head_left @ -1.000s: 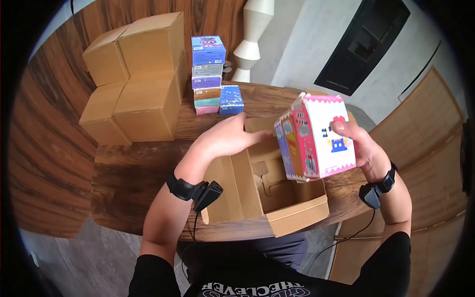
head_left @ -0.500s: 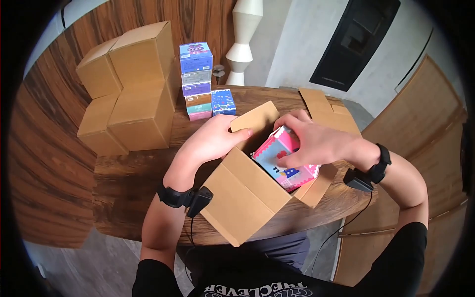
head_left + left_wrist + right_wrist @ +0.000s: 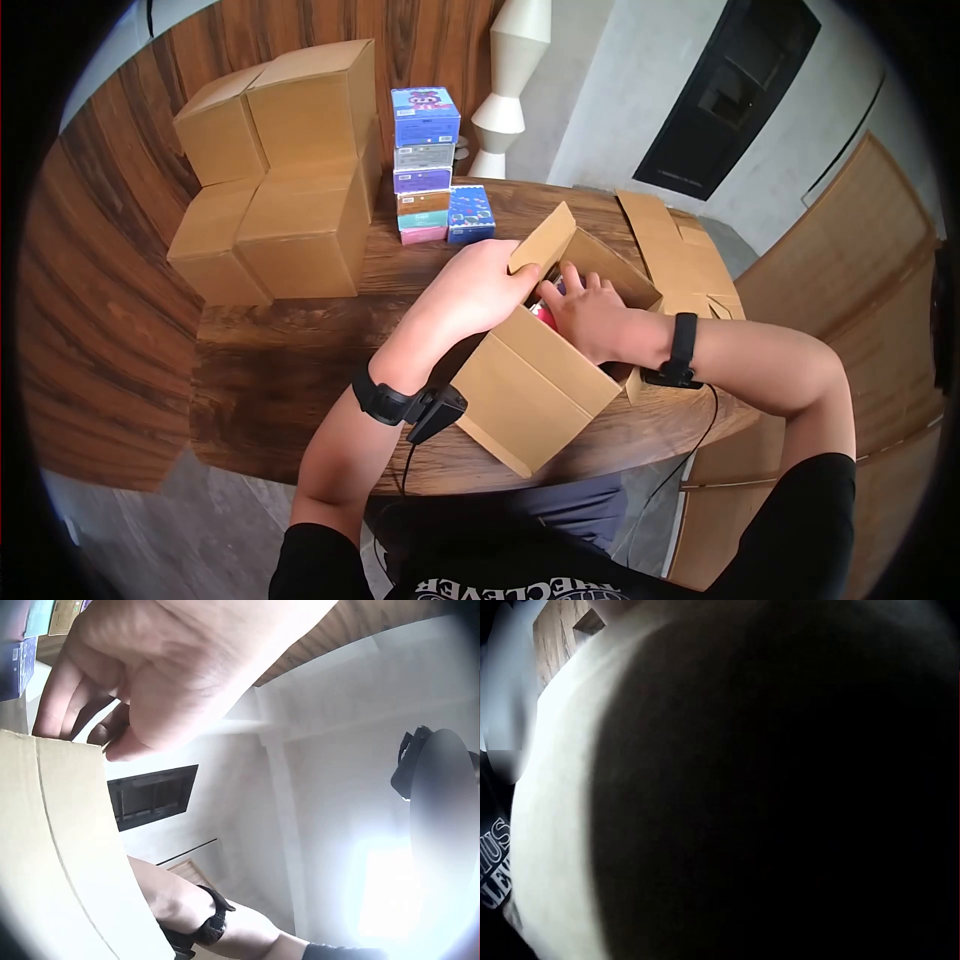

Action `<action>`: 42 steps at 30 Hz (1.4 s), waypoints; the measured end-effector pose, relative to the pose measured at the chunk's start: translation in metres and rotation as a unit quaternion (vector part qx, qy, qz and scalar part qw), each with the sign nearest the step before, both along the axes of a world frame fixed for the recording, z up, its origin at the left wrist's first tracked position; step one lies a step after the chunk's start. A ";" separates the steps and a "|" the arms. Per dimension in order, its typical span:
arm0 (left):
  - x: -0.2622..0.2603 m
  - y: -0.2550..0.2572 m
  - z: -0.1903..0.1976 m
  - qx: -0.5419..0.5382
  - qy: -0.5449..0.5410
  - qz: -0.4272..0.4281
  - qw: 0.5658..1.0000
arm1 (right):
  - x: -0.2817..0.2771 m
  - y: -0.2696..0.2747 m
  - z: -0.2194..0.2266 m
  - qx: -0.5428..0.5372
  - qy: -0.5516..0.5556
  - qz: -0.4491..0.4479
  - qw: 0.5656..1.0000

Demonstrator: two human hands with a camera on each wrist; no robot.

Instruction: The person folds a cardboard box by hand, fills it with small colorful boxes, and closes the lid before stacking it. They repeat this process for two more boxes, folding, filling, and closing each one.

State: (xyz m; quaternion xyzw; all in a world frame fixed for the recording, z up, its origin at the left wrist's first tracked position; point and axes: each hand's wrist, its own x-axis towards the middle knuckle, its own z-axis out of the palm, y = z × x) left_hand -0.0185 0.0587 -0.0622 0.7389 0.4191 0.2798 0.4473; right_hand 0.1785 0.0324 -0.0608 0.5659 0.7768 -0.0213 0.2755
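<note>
An opened cardboard box (image 3: 540, 385) stands tilted at an angle on the table. My left hand (image 3: 480, 285) grips its raised left flap, thumb on one side and fingers behind; in the left wrist view the left hand (image 3: 165, 667) pinches the cardboard edge (image 3: 67, 825). Down inside the box, my right hand (image 3: 600, 320) rests spread on a colourful carton (image 3: 544, 316), of which only small pink and purple bits show. Its lower fingers and palm side are hidden. Cardboard (image 3: 555, 825) and darkness fill most of the right wrist view.
Four closed cardboard boxes (image 3: 305, 225) are stacked at the left. Beside them rises a column of small coloured cartons (image 3: 425, 120), with a blue carton (image 3: 470, 214) next to it. Flattened cardboard (image 3: 680, 260) lies at the table's right back.
The colourful carton has gone from the air down into the box, and my right hand has followed it deeper. My left hand has taken hold of the flap; the box has turned.
</note>
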 end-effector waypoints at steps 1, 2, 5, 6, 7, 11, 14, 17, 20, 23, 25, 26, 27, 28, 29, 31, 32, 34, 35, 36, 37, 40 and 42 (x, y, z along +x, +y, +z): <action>0.000 0.000 0.001 0.005 0.000 -0.003 1.000 | 0.007 0.001 -0.009 0.025 -0.024 0.047 0.998; -0.001 0.000 -0.001 0.004 -0.002 -0.003 1.000 | 0.009 0.000 -0.011 0.051 -0.048 0.094 0.993; 0.000 0.001 -0.001 0.003 0.002 -0.001 1.000 | 0.014 -0.002 -0.010 0.050 -0.013 0.080 0.995; -0.001 -0.001 0.002 0.002 0.011 0.004 1.000 | 0.016 -0.003 -0.009 0.055 0.018 0.071 0.996; -0.003 -0.001 0.004 0.002 0.020 0.009 1.000 | 0.020 -0.003 -0.008 0.059 0.050 0.062 0.995; -0.006 0.003 -0.001 0.047 0.030 0.014 0.998 | 0.031 -0.011 0.006 0.093 0.205 0.050 0.973; -0.007 0.005 -0.002 0.034 0.030 0.009 0.999 | 0.017 -0.009 0.061 -0.027 0.180 -0.026 0.983; -0.006 0.006 -0.005 0.030 0.025 0.005 0.999 | 0.008 0.004 0.094 0.059 0.292 -0.030 0.954; -0.004 -0.002 -0.001 0.036 0.021 0.010 0.999 | -0.001 0.045 0.115 0.206 0.371 0.014 0.905; -0.001 -0.006 -0.003 0.043 0.018 -0.002 0.999 | -0.013 0.103 0.124 0.166 0.383 -0.019 0.908; 0.002 -0.003 -0.002 0.004 0.089 -0.022 0.996 | -0.007 0.156 0.113 0.069 0.346 -0.053 0.934; 0.002 -0.002 -0.002 -0.015 0.124 -0.030 0.992 | -0.001 0.173 0.107 0.002 0.344 -0.075 0.936; -0.001 -0.002 0.000 -0.046 0.109 -0.050 0.992 | 0.009 0.188 0.101 -0.065 0.339 -0.095 0.934; -0.004 0.001 0.000 -0.047 0.121 -0.055 0.990 | 0.018 0.202 0.095 -0.133 0.331 -0.114 0.927; -0.007 0.005 0.000 -0.050 0.132 -0.059 0.988 | 0.026 0.215 0.088 -0.189 0.328 -0.135 0.916; -0.015 0.008 0.000 -0.037 0.137 -0.061 0.988 | 0.044 0.234 0.063 -0.224 0.348 -0.125 0.902; -0.020 0.006 0.000 -0.020 0.132 -0.061 0.989 | 0.049 0.238 0.053 -0.241 0.358 -0.121 0.894; -0.029 0.004 0.005 -0.009 0.148 -0.065 0.987 | 0.056 0.246 0.030 -0.306 0.378 -0.144 0.862; -0.032 0.003 0.009 -0.016 0.169 -0.069 0.983 | 0.054 0.250 0.015 -0.308 0.393 -0.147 0.854; -0.035 0.004 0.014 -0.023 0.191 -0.075 0.978 | 0.053 0.250 0.001 -0.310 0.411 -0.152 0.844; -0.038 0.004 0.017 -0.035 0.191 -0.079 0.978 | 0.051 0.251 -0.013 -0.284 0.429 -0.140 0.846; -0.043 0.006 0.026 -0.064 0.195 -0.086 0.975 | 0.023 0.251 -0.048 -0.200 0.475 -0.116 0.849; -0.042 0.007 0.033 -0.073 0.201 -0.085 0.973 | 0.007 0.253 -0.063 -0.136 0.494 -0.113 0.851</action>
